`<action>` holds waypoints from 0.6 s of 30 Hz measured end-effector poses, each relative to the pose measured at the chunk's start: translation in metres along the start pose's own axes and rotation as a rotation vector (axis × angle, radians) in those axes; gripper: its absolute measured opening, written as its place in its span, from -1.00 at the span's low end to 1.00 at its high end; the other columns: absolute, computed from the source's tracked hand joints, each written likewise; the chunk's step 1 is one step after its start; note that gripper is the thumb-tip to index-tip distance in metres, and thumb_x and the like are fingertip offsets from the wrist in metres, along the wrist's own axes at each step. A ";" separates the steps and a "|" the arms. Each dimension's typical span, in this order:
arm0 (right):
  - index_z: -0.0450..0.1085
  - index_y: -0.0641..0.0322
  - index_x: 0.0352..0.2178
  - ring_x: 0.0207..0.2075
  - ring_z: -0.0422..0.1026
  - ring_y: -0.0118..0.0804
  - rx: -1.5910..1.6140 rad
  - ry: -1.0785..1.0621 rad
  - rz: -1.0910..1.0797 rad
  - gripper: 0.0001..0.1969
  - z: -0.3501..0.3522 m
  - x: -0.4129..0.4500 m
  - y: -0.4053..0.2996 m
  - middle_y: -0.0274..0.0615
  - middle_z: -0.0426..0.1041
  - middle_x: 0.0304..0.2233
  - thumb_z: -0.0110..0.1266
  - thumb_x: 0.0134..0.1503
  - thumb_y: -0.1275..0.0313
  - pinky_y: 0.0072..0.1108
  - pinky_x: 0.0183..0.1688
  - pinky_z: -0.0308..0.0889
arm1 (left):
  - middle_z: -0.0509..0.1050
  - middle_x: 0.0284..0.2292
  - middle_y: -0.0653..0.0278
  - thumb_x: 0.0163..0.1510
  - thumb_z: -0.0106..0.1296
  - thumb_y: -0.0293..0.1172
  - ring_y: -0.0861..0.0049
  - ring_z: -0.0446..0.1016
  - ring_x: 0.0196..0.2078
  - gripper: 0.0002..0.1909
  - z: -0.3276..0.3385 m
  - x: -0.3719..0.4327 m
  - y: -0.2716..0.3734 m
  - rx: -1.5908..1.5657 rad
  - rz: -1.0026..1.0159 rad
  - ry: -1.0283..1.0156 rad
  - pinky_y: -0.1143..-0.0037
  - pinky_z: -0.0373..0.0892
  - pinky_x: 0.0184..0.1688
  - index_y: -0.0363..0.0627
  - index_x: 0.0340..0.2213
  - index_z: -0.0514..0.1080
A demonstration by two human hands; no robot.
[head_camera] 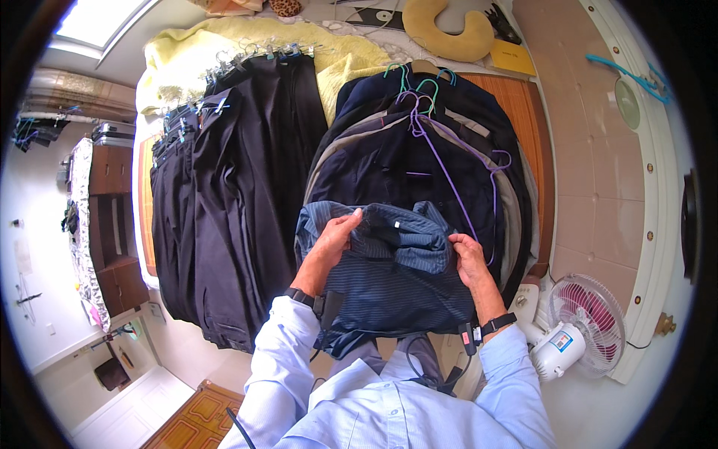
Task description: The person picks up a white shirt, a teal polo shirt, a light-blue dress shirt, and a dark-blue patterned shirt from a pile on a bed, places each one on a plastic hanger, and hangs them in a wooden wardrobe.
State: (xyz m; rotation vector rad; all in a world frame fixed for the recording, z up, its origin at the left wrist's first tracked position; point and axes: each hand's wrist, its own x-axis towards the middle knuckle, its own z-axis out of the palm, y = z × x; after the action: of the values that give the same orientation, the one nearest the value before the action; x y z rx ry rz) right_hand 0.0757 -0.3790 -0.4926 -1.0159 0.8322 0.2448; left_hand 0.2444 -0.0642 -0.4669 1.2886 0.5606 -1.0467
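Observation:
Both hands pinch a dark blue pinstriped shirt at either side of its bunched upper part, where a small white tag shows. My left hand has thumb and fingers closed on the cloth at the left. At the right edge of the bunched cloth, my right hand grips the fabric between thumb and fingers. The shirt hangs over the front of a pile of dark jackets on hangers. On that pile, just beyond my right hand, lie purple hangers. The shirt's underside is hidden.
Black trousers on clip hangers lie left of the jackets. A yellow blanket, a U-shaped neck pillow and a yellow box are at the back. An electric fan stands at the right, beside the padded headboard.

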 end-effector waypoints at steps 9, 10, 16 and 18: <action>0.39 0.33 -0.20 -0.25 0.41 -0.46 -0.022 0.015 -0.017 -0.77 0.002 -0.003 0.003 -0.27 0.45 -0.28 -0.11 0.10 0.62 -0.65 -0.12 0.33 | 0.52 -0.51 0.39 -0.02 0.26 -0.31 0.56 0.40 -0.53 -0.73 0.012 -0.015 0.004 0.549 0.181 0.159 0.48 0.27 -0.47 -0.27 -0.33 0.55; 0.40 0.33 -0.20 -0.26 0.41 -0.46 -0.024 0.014 -0.012 -0.77 0.002 -0.003 0.004 -0.27 0.45 -0.29 -0.11 0.10 0.62 -0.65 -0.13 0.33 | 0.55 -0.53 0.19 -0.02 0.17 -0.39 0.36 0.50 -0.55 -0.77 0.018 -0.021 0.006 0.706 0.270 0.180 0.38 0.40 -0.44 -0.35 -0.36 0.53; 0.47 0.35 -0.25 -0.33 0.43 -0.45 -0.129 0.069 -0.073 -0.79 -0.003 -0.005 0.010 -0.28 0.49 -0.34 -0.08 0.16 0.52 -0.64 -0.20 0.34 | 0.53 -0.46 -0.23 0.08 -0.09 -0.40 -0.15 0.53 -0.38 -0.76 0.028 -0.030 -0.007 1.292 0.640 0.534 0.06 0.45 -0.25 -0.36 -0.35 0.46; 0.49 0.35 -0.26 -0.32 0.44 -0.46 -0.301 0.099 -0.159 -0.79 0.003 -0.008 0.006 -0.27 0.51 -0.35 -0.04 0.17 0.46 -0.63 -0.21 0.34 | 0.52 -0.43 -0.25 0.10 -0.10 -0.38 -0.18 0.52 -0.34 -0.75 0.026 -0.035 -0.003 1.258 0.574 0.575 0.05 0.44 -0.22 -0.34 -0.33 0.45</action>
State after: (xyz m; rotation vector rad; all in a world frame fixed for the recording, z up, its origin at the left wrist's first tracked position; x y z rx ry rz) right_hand 0.0683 -0.3716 -0.4901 -1.3791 0.8137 0.1886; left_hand 0.2202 -0.0780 -0.4327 2.6931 -0.1748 -0.4519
